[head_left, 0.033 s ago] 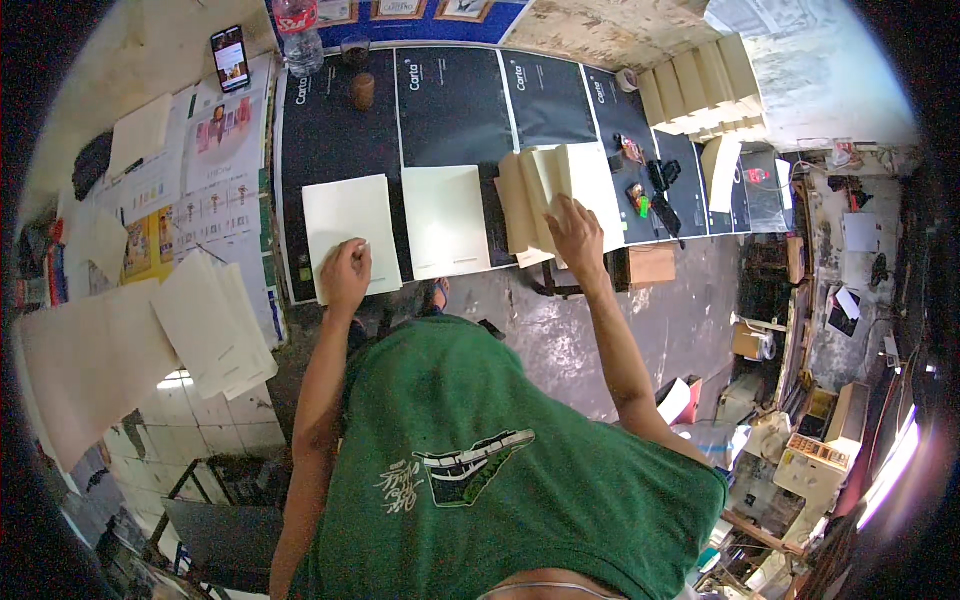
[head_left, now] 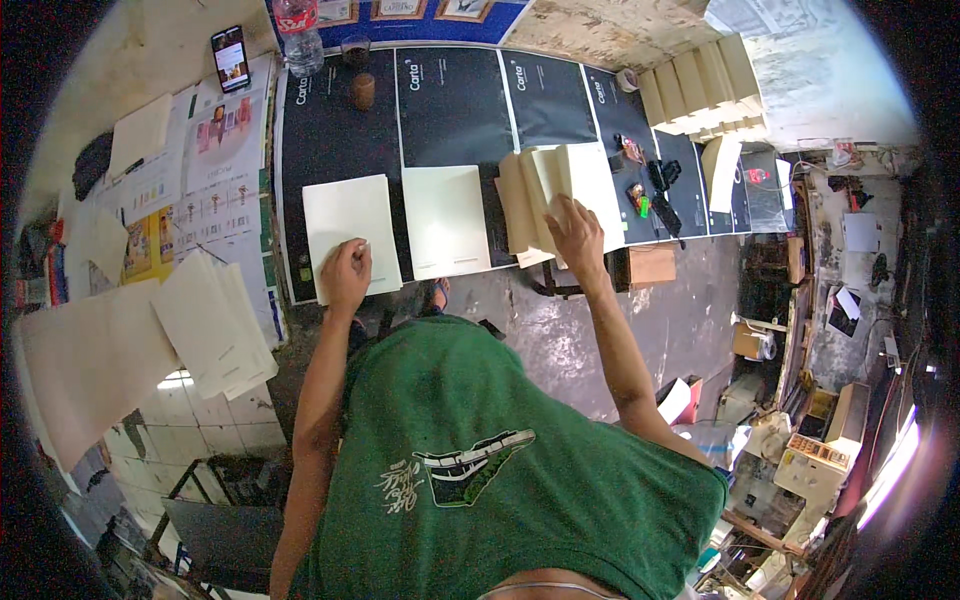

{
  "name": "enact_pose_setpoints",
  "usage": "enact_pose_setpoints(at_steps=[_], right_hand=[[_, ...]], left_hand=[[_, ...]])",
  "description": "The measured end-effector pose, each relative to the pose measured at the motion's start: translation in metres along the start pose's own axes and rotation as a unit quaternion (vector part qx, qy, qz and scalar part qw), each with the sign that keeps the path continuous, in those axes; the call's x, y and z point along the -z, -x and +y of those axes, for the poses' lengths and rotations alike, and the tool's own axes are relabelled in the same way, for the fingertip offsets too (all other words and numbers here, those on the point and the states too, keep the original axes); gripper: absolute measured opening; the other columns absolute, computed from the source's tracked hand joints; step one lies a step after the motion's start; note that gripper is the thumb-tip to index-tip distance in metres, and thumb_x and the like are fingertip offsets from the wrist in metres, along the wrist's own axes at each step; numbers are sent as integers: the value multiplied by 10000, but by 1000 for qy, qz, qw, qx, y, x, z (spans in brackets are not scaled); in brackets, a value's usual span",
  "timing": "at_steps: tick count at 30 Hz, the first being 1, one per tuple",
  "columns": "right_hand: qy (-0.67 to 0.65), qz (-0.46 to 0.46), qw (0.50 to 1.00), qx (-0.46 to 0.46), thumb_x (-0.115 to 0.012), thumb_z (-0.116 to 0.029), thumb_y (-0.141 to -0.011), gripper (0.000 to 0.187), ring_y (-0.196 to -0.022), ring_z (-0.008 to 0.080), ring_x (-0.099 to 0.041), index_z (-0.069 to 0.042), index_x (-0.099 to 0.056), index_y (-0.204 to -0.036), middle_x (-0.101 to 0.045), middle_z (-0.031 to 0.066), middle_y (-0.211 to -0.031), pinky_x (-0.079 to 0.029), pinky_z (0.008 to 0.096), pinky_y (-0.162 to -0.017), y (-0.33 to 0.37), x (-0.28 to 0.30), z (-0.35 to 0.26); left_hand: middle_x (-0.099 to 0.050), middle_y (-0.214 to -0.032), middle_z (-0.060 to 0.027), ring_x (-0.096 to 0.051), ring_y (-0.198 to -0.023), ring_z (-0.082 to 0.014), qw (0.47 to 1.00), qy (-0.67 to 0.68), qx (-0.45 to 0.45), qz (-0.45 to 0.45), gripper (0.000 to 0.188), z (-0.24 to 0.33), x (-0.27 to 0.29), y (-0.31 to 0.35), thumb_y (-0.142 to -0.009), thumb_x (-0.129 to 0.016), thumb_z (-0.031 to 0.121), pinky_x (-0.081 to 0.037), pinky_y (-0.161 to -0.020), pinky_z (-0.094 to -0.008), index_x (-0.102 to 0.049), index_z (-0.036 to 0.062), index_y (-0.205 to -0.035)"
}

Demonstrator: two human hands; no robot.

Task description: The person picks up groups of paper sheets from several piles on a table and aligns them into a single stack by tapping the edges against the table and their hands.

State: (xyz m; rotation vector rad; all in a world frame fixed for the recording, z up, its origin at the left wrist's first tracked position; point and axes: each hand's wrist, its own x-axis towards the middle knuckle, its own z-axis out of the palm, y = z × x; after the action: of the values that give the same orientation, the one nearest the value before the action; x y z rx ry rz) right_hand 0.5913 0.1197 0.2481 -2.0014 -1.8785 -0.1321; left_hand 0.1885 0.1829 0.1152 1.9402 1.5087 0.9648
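Note:
On the left of the dark table, my left hand rests over the lower right part of a cream paper stack. Its fingers are curled in, and I cannot make out what, if anything, is between them. A second cream stack lies flat in the middle, untouched, with a small printed line near its front edge. To its right, my right hand lies on a pile of cream folded sheets, fingers apart and slightly bent. The pile's layers are fanned unevenly, and browner sheets show at its left side.
A plastic bottle, a dark glass and a brown cup stand at the back left. Small packets and a black strap-like object lie right. Cream stacks sit far right; loose sheets overhang the left table.

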Motion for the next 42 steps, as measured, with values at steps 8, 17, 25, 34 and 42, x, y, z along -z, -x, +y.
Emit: enact_pose_setpoints(at_steps=[8, 17, 25, 34, 42], right_hand=[[1, -38, 999, 11, -689, -153, -845, 503, -886, 354, -633, -106, -523, -1317, -651, 141, -1085, -533, 440, -758, -2, 5, 1], [66, -19, 998, 13, -669, -152, -866, 533, -932, 391, -628, -49, -497, -1360, -635, 211, -1080, -523, 446, -818, -1, -4, -2], [34, -12, 999, 8, -726, -220, -842, 520, -935, 369, -644, -12, -557, -1288, -660, 188, -1064, -531, 430, -806, -3, -2, -1], [26, -81, 995, -46, -631, -64, -859, 599, -895, 387, -632, -65, -440, -1426, -647, 194, -1017, -527, 460, -787, -2, 6, 5], [26, -43, 998, 24, -499, 48, -849, 638, -915, 423, -626, -156, -448, -1452, -613, 241, -1065, -531, 484, -785, -2, 4, 18]], left_hand=[[-655, -800, -87, -641, -731, -264, 1000, 4, -4, 4, 173, -8, -5, 1, -854, -693, 138, -511, -669, -388, -646, 82, -1011], [-651, -789, -80, -639, -709, -257, 1000, -22, -3, -8, 163, -8, -3, -2, -849, -700, 130, -507, -654, -386, -645, 84, -994], [-673, -845, -95, -660, -737, -252, 1000, -19, -18, 10, 183, -3, -2, -2, -846, -700, 113, -523, -678, -370, -646, 81, -1018], [-656, -812, -74, -642, -732, -251, 1000, -11, -7, 6, 152, -5, -4, -2, -848, -690, 133, -509, -672, -388, -654, 89, -989], [-656, -810, -107, -645, -737, -283, 1000, -9, 0, -2, 186, 6, 6, -2, -842, -703, 139, -517, -662, -395, -651, 75, -1009]])
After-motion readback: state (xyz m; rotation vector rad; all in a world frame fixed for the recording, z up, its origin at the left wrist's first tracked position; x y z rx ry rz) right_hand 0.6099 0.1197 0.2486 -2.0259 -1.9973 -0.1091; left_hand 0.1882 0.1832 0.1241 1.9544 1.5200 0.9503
